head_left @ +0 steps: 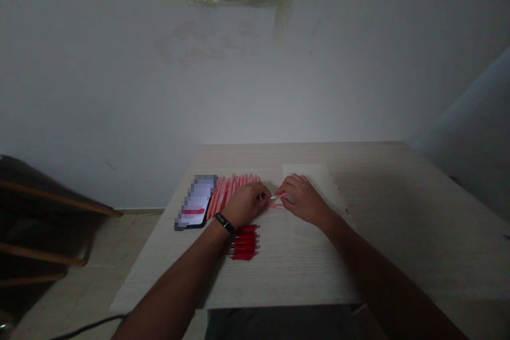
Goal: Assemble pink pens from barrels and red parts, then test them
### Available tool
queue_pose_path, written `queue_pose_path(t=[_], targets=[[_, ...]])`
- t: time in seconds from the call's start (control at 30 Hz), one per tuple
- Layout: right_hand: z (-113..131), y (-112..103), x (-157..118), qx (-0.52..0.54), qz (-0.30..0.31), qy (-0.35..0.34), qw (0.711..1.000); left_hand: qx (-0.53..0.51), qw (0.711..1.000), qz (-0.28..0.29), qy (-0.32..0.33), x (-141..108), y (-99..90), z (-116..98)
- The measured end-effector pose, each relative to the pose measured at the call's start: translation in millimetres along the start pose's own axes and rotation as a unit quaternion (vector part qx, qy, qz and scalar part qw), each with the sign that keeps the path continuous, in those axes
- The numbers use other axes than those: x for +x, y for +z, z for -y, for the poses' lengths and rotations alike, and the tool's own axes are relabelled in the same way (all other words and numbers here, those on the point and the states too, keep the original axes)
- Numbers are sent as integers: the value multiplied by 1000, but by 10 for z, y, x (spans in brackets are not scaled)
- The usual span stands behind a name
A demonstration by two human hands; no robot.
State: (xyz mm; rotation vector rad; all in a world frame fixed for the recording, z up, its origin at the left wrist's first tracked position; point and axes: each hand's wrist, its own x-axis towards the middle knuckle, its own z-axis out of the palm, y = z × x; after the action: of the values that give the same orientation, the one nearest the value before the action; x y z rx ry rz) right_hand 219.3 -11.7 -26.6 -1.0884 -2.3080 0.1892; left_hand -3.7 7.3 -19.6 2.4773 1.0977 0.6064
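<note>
On my feed, the left hand [247, 203] is curled, its fingertips [262, 196] pinching one end of a slim pink-and-white pen barrel [276, 198]. The right hand [305, 200] reaches in from the other side, with its fingers [287, 190] at the barrel's far end; I cannot tell whether they grip it or only touch it. The barrel is held just above the wood-grain worktop [398, 234], between the two hands. Beyond the left hand lies a row of pink pen barrels [235, 191], side by side and touching a smartphone [195, 202], whose screen is too obscured for me to read. Just below the left wrist's black wristband [225, 223] sits a tight row of red pens [245, 243]. The right hand rests over a pale sheet of paper [306, 180].
</note>
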Motion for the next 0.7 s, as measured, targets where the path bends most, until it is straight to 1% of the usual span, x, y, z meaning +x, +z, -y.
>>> queue_pose_path(t=[0.2,0.33,0.4,0.53,0.7], targets=[[-36,-35,1,-3,-8,6,1000,5,1000,-7,-19,-4,-23,2],[-61,-71,3,-14,-11,10,1000,-3,999,1,-47,-3,-40,4],[-72,-95,1,-18,-12,13,1000,-5,998,-4,-60,-4,-43,14],[-94,-154,-7,-24,-13,18,999,7,998,-22,-65,-9,-47,43],[-133,-214,-12,-36,-17,23,999,19,997,-23,-71,-9,-51,85]])
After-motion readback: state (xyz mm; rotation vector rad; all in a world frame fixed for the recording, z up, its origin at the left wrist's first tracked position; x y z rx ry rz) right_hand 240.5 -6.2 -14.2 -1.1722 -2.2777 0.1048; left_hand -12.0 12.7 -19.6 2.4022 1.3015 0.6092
